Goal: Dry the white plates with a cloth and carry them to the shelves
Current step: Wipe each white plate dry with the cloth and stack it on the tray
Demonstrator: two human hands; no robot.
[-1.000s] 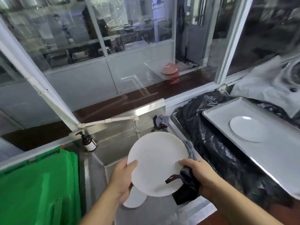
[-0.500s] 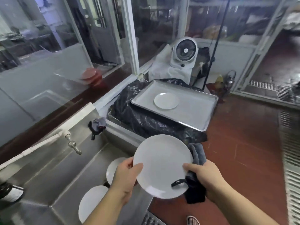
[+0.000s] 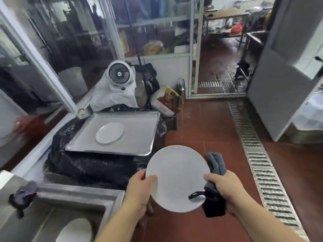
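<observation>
Since a moment ago our view has swung away from the sink [image 3: 73,203], now only a corner at lower left, toward the red tiled floor [image 3: 201,123] and a doorway at upper right. We hold the white plate [image 3: 177,178] in the lower middle of the frame, tilted with its face toward us, above the floor.

Our left hand [image 3: 139,191] grips the plate's left rim, thumb on the face and fingers curled behind. Our right hand [image 3: 225,191] is closed around a bunched grey cloth [image 3: 215,186] and pinches the plate's right rim through it.

Another white plate [image 3: 109,132] lies on a metal tray [image 3: 139,137] at middle left, on black plastic sheeting [image 3: 90,165]. A third plate [image 3: 75,230] rests in the sink at the bottom left.

We judge the held plate to be stiff, fairly light and breakable, and slippery if damp. Opposite rims are the sensible hold, with the cloth adding grip. Over hard tile, a slip would likely shatter it.
</observation>
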